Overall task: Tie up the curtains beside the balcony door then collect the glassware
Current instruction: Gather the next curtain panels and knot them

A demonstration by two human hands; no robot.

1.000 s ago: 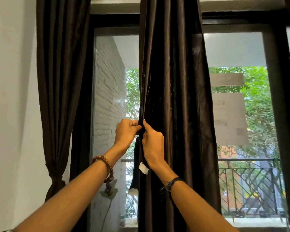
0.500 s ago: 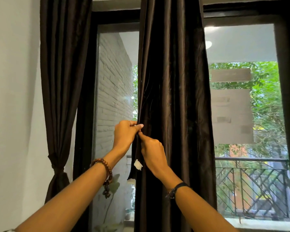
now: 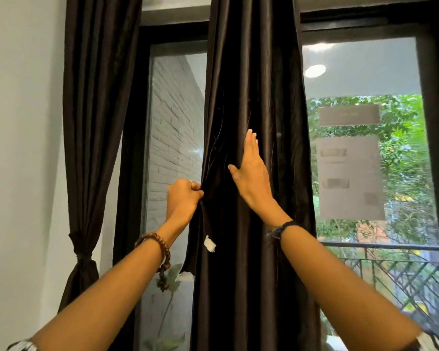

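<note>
Dark brown satin curtain panel (image 3: 254,97) hangs loose in the middle of the balcony door, untied, running from the top of the view to the bottom.

Your left hand (image 3: 183,201) is fisted on the panel's left edge, fingers curled round a bunched fold of fabric, thumb side toward the cloth. A thin ring shows on one finger. Wooden bead bracelet (image 3: 154,245) on that wrist, with a tassel hanging below it.

Your right hand (image 3: 251,171) lies flat on the front of the same panel, higher than the left, fingers straight and together pointing up, thumb spread out to the left. It presses on the fabric and pinches nothing. Black cord wristband (image 3: 284,228) on that wrist.

Small white tag (image 3: 209,243) sticks out from the panel's left hem just below your left hand; a second white scrap sits lower on the same edge.

Second dark brown curtain (image 3: 96,122) at far left, against the white wall, already cinched with a tie-back (image 3: 80,249) low down.

Black door frame (image 3: 137,122) between the two curtains. Through the glass: white brick wall on the left, two blurred grey paper notices (image 3: 349,173) stuck to the right pane, black metal balcony railing (image 3: 390,269) and green foliage beyond.

No glassware in view.
</note>
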